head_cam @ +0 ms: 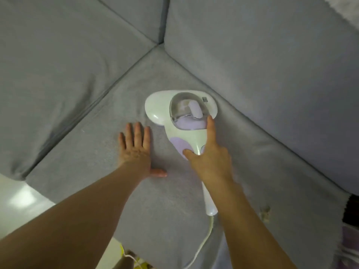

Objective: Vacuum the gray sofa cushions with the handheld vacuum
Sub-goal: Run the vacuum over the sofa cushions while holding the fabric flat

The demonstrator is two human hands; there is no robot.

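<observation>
Fig.: My L hand (136, 150) lies flat on seat cushion (155, 210), fingers straight. R hand (209, 162) grips handheld vacuum (174, 107) by handle, index extended; vacuum rests on same cushion, just beside L hand.

We were in a home, most likely a living room. What told us so was the large gray woven-fabric corner sofa (272, 55) that filled nearly the whole view. Its flat seat cushion (77, 162) met padded back cushions (48, 65) on two sides, with piped seams running into the corner. On the seat sat a small white-and-lilac plastic handheld vacuum (167, 113) with a clear dust cup, a household appliance trailing a thin white power cord (203, 243). Past the sofa's edge we saw a pale glossy floor (19, 200).
</observation>
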